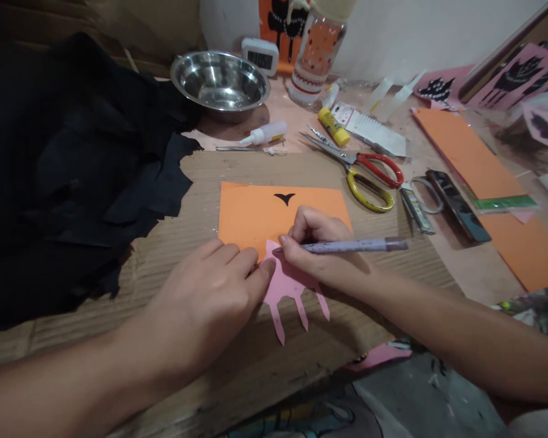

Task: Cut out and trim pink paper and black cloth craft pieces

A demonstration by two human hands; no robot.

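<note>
A pink paper cutout [288, 287] with three pointed prongs lies across the near edge of an orange sheet [251, 213] on a corrugated cardboard board [196, 371]. My left hand [210, 292] rests on the board, its fingers together and pressing the cutout's left edge. My right hand [317, 243] grips a pale purple pen [356, 246], its tip at the cutout's top edge. A small black shape [284, 198] sits on the orange sheet, farther back.
Black fabric [68, 176] is heaped at the left. Behind the board lie a steel bowl [220, 81], a glue bottle [263, 133], red-and-yellow scissors [360, 176], a yellow glue stick [333, 126] and a patterned bottle [316, 55]. Orange sheets [470, 152] and pink cutouts [516, 76] lie at the right.
</note>
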